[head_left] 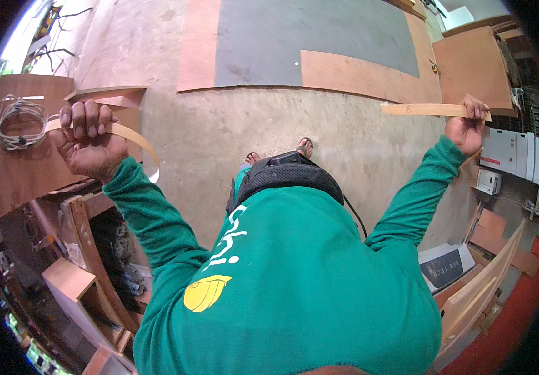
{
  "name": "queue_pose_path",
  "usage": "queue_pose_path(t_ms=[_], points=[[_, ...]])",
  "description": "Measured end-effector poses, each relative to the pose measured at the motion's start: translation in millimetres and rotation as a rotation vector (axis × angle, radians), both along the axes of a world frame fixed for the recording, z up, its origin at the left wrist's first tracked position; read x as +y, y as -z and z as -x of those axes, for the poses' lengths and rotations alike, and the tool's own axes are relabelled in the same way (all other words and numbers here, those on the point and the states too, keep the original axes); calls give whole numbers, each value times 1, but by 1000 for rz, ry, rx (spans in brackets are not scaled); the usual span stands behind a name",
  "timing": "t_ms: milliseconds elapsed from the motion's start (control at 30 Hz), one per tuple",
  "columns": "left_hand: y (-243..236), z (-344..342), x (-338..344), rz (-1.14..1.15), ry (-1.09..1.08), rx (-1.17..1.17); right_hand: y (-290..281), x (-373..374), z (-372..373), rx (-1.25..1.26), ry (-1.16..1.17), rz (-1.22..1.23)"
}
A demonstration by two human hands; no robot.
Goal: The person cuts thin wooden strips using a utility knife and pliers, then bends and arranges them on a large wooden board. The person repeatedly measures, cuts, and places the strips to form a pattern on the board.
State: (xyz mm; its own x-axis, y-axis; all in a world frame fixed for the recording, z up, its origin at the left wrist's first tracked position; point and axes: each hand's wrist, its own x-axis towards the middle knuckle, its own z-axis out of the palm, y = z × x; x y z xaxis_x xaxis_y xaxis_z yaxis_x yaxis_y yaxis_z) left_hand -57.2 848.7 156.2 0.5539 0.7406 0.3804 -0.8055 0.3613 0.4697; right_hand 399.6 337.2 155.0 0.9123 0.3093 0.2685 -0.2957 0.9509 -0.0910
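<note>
Both arms, in green sleeves, are raised and spread wide to either side. At the left, my left hand point(91, 139) is closed with its fingers curled over a thin, flexible wood-coloured strip point(137, 139). That strip bows down past the wrist, and a short end sticks out on the other side of the fist. Far to the right, my right hand point(466, 128) is closed around a flat wood-coloured strip point(416, 109), which points inward nearly level. Whether the two strips are one piece cannot be seen.
A coiled pale cable point(22, 124) lies on a brown board point(22, 175) beside my left hand. Large sheets point(250, 50), grey and pinkish-brown, cover the floor ahead. White cabinets point(510, 152) stand at the right; an open wooden box point(75, 284) is at lower left, leaning boards point(482, 294) lower right.
</note>
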Motion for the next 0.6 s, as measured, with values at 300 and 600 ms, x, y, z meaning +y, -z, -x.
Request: queue_pose_path(t_ms=[300, 600], points=[[6, -41, -34, 58, -18, 115, -4, -7, 11, 20, 22, -8], [21, -70, -46, -500, -330, 396, -10, -6, 26, -81, -9, 12]])
